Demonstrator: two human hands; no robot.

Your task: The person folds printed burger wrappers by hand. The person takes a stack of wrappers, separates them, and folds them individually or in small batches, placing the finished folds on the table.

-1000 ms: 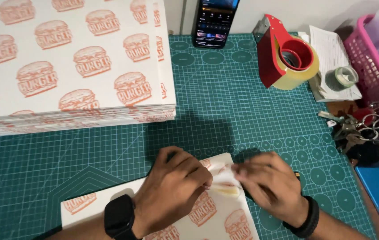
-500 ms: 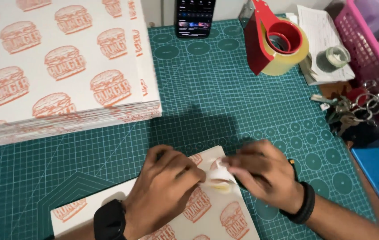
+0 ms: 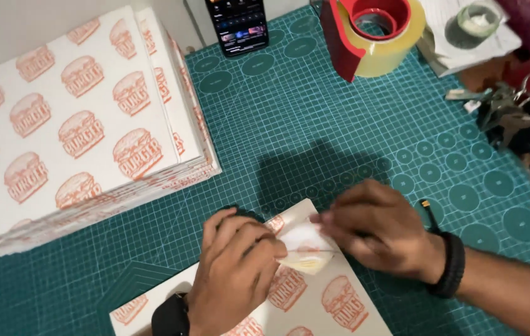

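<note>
A white paper sheet (image 3: pixel 315 305) printed with orange burger pictures lies on the green cutting mat (image 3: pixel 315 124) at the bottom middle. My left hand (image 3: pixel 234 270) rests on its upper left part, a black watch on the wrist. My right hand (image 3: pixel 380 230), with a black band at the wrist, presses on the sheet's top corner. Both hands pinch a folded corner flap (image 3: pixel 305 249) between their fingertips; its underside looks pale yellow.
A tall stack of the same printed sheets (image 3: pixel 72 143) fills the left side. A phone (image 3: pixel 237 25) stands at the top middle. A red tape dispenser with a yellowish roll (image 3: pixel 377 34) sits at the top right, with keys and scissors (image 3: pixel 514 99) beside it.
The view has shifted, so the stack and mat sit differently in frame. My hands stay on the sheet's top corner, and the folded flap between them now shows more.
</note>
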